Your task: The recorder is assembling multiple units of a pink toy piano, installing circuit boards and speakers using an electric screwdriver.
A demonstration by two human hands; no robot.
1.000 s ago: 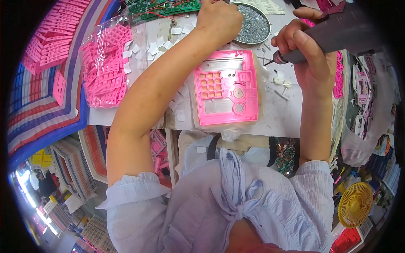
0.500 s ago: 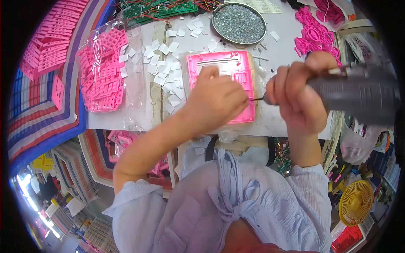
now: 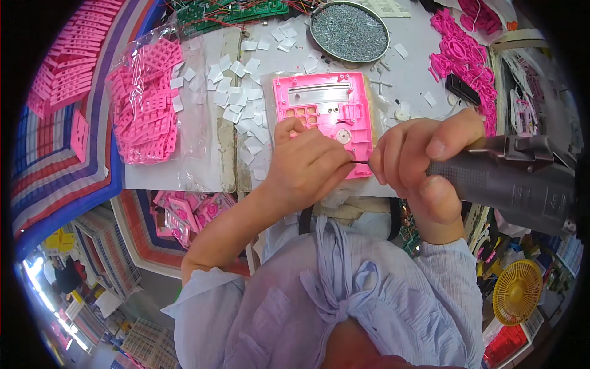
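A pink plastic casing point(image 3: 365, 111) lies with its ribbed inside up on the table in front of me. It has square openings, a slot and a small white round part point(image 3: 343, 136). Over its lower left part, my left hand point(image 3: 304, 165) has thumb and forefinger pinched together at the tip of a thin dark bit; whatever they hold there is too small to make out. My right hand point(image 3: 421, 161) is wrapped round a dark grey electric screwdriver point(image 3: 513, 187), held nearly level with its bit pointing left across the casing's near right part.
A round tray of screws point(image 3: 349, 34) stands beyond the casing. White square pieces point(image 3: 236, 92) lie scattered to its left, beside a clear bag of pink parts point(image 3: 144, 111). Green circuit boards point(image 3: 227, 15) are at the back; pink loops point(image 3: 458, 49) and a black block point(image 3: 462, 90) lie right.
Both hands and the screwdriver have come nearer to me, the bit now over the casing's near edge region. The casing's square openings and white round part have come into sight.
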